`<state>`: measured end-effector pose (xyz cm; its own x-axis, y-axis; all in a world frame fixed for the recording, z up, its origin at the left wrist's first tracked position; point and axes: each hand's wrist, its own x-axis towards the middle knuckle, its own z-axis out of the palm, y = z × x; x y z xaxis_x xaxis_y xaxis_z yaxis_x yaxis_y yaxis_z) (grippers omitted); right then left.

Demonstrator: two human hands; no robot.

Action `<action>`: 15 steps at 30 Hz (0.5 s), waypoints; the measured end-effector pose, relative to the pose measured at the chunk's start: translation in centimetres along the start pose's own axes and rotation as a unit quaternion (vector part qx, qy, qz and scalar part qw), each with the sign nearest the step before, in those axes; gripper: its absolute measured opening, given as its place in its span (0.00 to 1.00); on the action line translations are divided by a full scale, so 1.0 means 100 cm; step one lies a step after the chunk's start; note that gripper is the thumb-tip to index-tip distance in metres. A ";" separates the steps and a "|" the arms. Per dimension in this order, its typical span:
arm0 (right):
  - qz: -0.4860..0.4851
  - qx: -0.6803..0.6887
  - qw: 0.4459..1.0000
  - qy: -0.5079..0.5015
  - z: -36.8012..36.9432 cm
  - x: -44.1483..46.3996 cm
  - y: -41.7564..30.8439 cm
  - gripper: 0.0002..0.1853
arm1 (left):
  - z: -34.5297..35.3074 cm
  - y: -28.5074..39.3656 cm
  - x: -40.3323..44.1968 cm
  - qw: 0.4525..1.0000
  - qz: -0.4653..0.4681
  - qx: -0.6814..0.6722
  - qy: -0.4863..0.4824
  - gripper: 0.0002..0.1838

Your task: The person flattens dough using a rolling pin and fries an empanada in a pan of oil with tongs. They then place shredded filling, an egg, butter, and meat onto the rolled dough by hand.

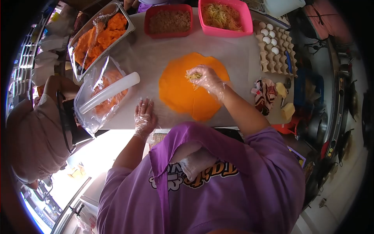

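A flat, roundish sheet of orange dough [179, 93] lies on the table in front of me. Above its upper right part, my right hand [208, 81] in a clear plastic glove is closed around a clump of pale shreds [193, 76]. A few strands hang below the fingers over the dough. My left hand [145, 117], also gloved, rests flat near the table's front edge, fingers stretched out, with nothing in it. To its left, a white rolling pin [111, 93] lies across a clear plastic bag [87, 93] with orange dough inside.
A metal tray [130, 28] of orange dough stands back left. Two pink tubs, one with crumbly filling [169, 21], one with pale shreds [222, 17], line the back. An egg carton [272, 58], a patterned cloth [265, 93] and a yellowish block [288, 111] sit right. Another person's sleeve [43, 132] is left.
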<state>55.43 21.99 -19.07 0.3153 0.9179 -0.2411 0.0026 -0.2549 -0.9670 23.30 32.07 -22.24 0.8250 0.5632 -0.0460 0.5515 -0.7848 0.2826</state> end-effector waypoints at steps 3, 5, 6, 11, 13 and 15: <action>-0.042 -0.270 0.961 -0.036 0.019 -0.018 0.009 0.24 | 0.002 0.001 -0.002 1.000 -0.002 0.007 -0.001 0.27; -0.007 -0.277 0.960 -0.042 0.019 -0.021 0.010 0.24 | 0.002 -0.001 -0.001 1.000 -0.015 0.008 -0.021 0.27; -0.005 -0.276 0.960 -0.042 0.017 -0.024 0.011 0.24 | 0.002 -0.001 -0.002 1.000 -0.014 0.007 -0.023 0.27; 0.194 0.148 0.967 0.076 0.017 -0.033 -0.035 0.21 | 0.002 -0.003 -0.002 0.999 -0.016 -0.007 -0.038 0.28; 0.154 0.074 0.982 0.080 0.018 -0.032 -0.030 0.21 | 0.003 -0.004 -0.003 0.999 -0.011 -0.002 -0.037 0.28; 0.249 -0.069 0.961 0.100 0.020 -0.028 -0.032 0.14 | 0.002 -0.004 0.000 0.999 -0.005 0.004 -0.031 0.28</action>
<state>52.63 20.89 -15.43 0.4854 0.5983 -0.6376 -0.0739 -0.6985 -0.7117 23.07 32.33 -22.53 0.8252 0.5542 -0.1089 0.5609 -0.7814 0.2734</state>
